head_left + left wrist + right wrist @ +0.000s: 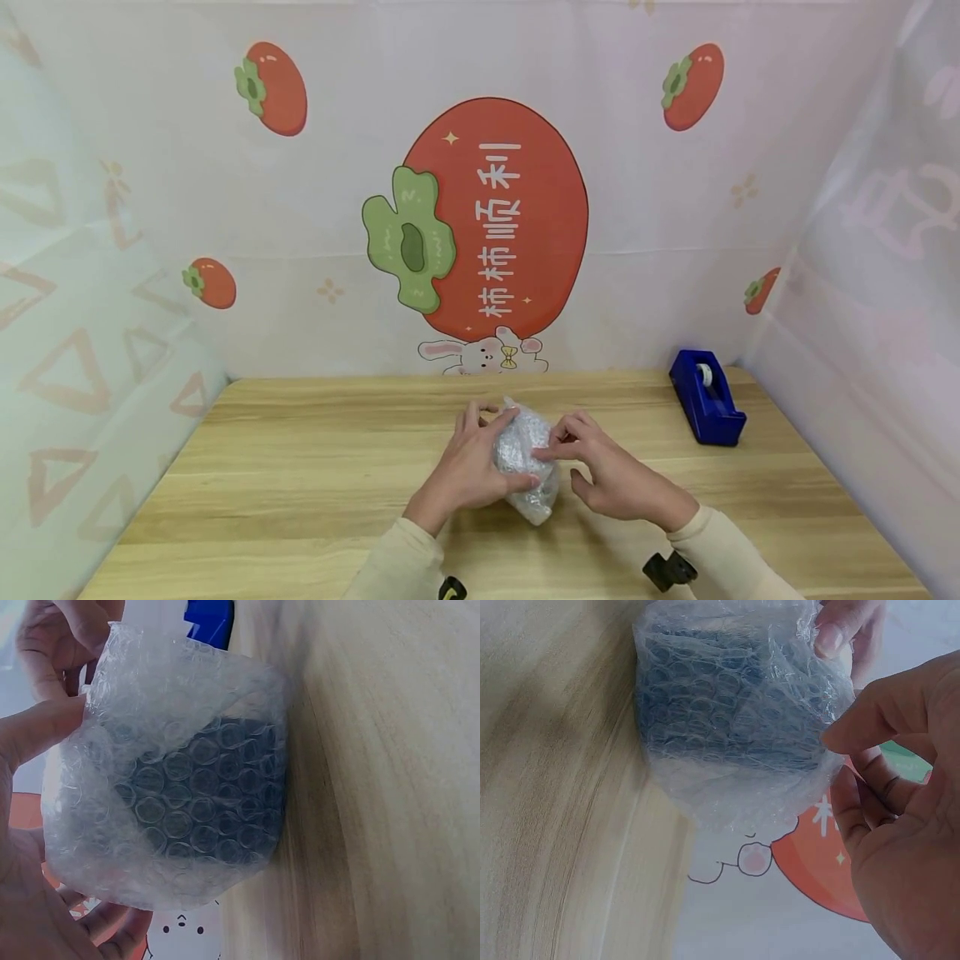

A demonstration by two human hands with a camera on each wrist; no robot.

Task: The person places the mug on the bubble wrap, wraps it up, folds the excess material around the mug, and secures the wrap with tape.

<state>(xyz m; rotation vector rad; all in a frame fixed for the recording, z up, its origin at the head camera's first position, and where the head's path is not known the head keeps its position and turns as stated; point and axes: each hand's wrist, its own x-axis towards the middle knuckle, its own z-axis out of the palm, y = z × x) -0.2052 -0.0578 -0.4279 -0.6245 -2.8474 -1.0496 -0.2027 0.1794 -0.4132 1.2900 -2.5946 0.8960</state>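
Clear bubble wrap point(525, 442) surrounds a dark bluish thing point(214, 795) whose kind is hidden. The bundle stands on the wooden table. My left hand point(478, 462) grips it from the left, thumb on the near side and fingers round the far side. From the right, my right hand point(611, 471) reaches over to the top of the wrap. Its curled fingers point(885, 784) pinch at the upper edge of the plastic in the right wrist view. Crinkled layers of the bubble wrap point(739, 712) lie folded over the dark thing.
A blue tape dispenser point(708, 400) with a white roll stands at the table's back right. The wooden tabletop point(300, 475) meets a white backdrop point(330, 200) printed with persimmons. Pale hanging cloth point(90, 333) bounds the left side, with more on the right.
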